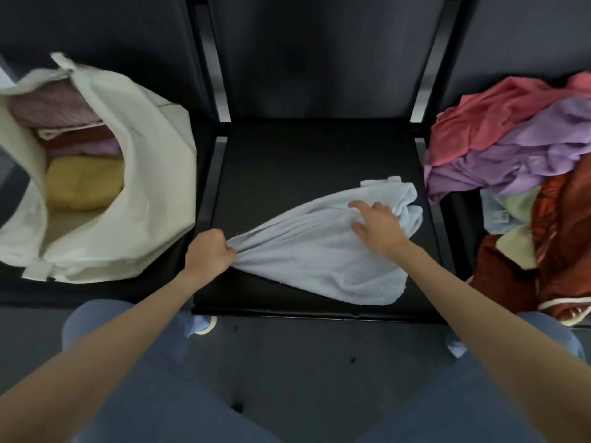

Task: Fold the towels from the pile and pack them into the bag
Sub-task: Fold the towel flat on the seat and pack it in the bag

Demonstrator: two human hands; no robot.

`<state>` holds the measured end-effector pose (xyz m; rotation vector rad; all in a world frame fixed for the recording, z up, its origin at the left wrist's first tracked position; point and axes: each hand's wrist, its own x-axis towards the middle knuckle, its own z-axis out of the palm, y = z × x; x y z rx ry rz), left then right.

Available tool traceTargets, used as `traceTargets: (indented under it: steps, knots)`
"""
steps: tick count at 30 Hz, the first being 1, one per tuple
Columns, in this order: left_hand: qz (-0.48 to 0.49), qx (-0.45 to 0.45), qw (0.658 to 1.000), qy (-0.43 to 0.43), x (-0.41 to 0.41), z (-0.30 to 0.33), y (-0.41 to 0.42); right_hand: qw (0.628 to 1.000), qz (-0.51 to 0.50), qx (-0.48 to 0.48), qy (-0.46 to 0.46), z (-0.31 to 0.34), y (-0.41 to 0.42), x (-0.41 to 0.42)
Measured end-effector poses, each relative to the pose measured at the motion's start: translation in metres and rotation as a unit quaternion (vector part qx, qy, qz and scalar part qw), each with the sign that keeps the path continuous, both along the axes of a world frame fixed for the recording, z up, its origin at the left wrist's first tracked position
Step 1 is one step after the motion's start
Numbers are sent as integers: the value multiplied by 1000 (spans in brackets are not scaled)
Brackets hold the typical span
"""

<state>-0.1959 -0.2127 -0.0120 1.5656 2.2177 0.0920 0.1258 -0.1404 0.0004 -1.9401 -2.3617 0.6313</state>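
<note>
A light blue towel (319,251) lies rumpled on the black seat (287,161) in the middle. My left hand (209,252) grips its bunched left corner in a fist. My right hand (379,223) rests on the towel's upper right part, fingers spread and slightly bent, touching the cloth. A cream cloth bag (150,174) lies open on the left seat, holding folded towels: pink (54,105), mauve and yellow (84,183). The pile of unfolded towels (518,148) sits on the right seat, with red, purple, rust and pale ones.
The black seats have upright backrests and metal frame bars (220,91) behind them. My knees in blue trousers (128,346) are at the bottom, above a dark floor. The seat's front edge runs just below the towel.
</note>
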Motion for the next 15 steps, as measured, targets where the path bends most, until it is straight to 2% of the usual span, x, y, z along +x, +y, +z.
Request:
traceTargets:
  steps: [2, 4, 6, 9, 12, 15]
  knots:
    - [9, -44, 999, 0, -8, 2, -4, 998, 21, 31, 55, -3, -9, 5]
    - [12, -46, 999, -3, -9, 3, -3, 990, 10, 44, 134, -4, -21, 10]
    - [-14, 21, 1000, 2, 2, 6, 4, 976, -33, 21, 215, 0, -32, 14]
    - [-119, 144, 980, -71, 35, 12, 23, 946, -81, -24, 314, 6, -50, 22]
    - [-213, 158, 956, -125, 84, 17, 56, 906, -129, -49, 400, 11, -61, 34]
    - [-258, 156, 939, -163, 135, 19, 90, 862, -207, -51, 459, 15, -65, 44]
